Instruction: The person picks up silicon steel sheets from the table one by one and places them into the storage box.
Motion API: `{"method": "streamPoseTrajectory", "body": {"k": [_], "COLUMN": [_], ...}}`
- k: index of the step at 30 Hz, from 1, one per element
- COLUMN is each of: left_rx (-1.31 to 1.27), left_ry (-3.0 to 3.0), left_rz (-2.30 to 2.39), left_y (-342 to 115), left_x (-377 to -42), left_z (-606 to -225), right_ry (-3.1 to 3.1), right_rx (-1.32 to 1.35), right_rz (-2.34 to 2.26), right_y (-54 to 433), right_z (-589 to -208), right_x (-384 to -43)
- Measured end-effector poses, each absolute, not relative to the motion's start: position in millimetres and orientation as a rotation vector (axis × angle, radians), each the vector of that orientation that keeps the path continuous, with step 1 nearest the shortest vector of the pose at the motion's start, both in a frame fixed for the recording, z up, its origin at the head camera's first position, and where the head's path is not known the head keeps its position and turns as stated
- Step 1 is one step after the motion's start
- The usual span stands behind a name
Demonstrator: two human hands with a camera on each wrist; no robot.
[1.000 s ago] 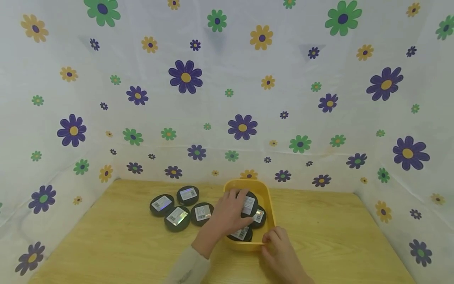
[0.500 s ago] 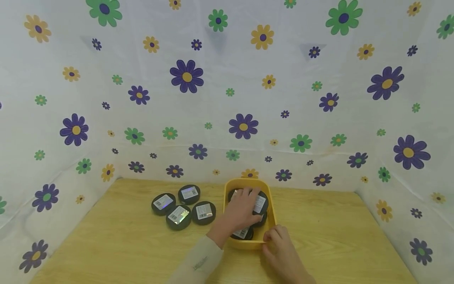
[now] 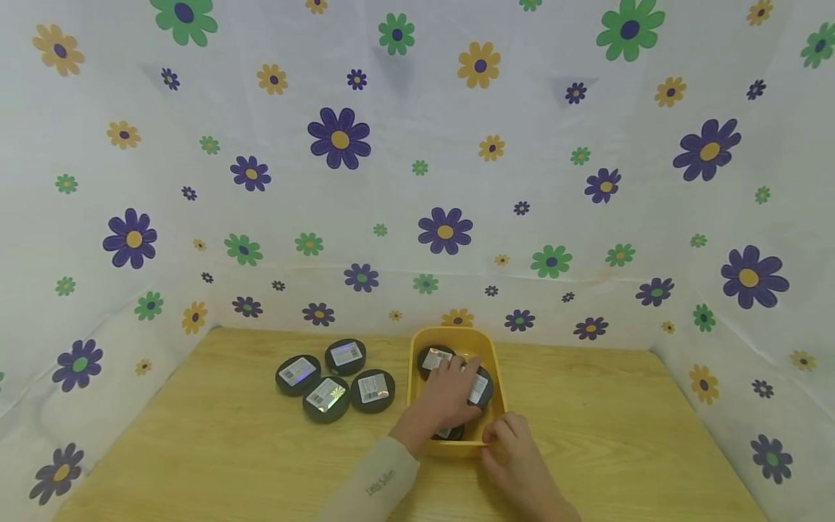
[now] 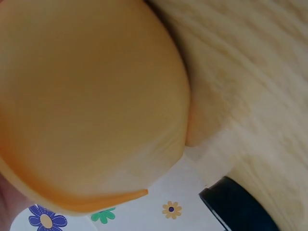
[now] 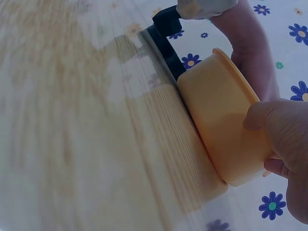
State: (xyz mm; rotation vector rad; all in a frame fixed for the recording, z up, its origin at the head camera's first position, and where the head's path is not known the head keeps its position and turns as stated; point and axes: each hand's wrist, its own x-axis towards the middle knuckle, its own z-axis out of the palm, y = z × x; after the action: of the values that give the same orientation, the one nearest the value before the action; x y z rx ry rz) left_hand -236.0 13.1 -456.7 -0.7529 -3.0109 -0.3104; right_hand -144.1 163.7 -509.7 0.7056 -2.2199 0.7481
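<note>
Disc [image 3: 480, 388] in left hand [image 3: 447, 396], right hand [image 3: 515, 457] gripping tray [image 3: 457, 336]

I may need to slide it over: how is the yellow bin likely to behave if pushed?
The yellow bin is probably fairly stiff: it looks unbent where the right hand grips it. It seems unlikely to tip, standing low and flat on the table. The black discs inside might slide, with bare space beside them.
</note>
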Motion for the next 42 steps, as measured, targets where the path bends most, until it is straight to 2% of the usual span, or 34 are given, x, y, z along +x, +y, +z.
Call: {"method": "streamPoseTrajectory", "body": {"k": [15,34,42], "left_rx": [-0.735,-0.757,-0.687], "left_ry": [-3.036,-3.027,-2.933], "left_rz": [-0.279,-0.374,-0.491], "left_y": [14,9,-12], "left_x": [-238,-242,-236], "left_z": [-467,-471,-461], "right_ry": [-2.268,-2.222,-2.180], "right_rx": [0.642,0.693,0.699], "right_rz": [0.767,0.767,0.762], "right_y": [162,162,160], "right_z": [-510,-511,-512], "right_x": [-141,-146,-146]}}
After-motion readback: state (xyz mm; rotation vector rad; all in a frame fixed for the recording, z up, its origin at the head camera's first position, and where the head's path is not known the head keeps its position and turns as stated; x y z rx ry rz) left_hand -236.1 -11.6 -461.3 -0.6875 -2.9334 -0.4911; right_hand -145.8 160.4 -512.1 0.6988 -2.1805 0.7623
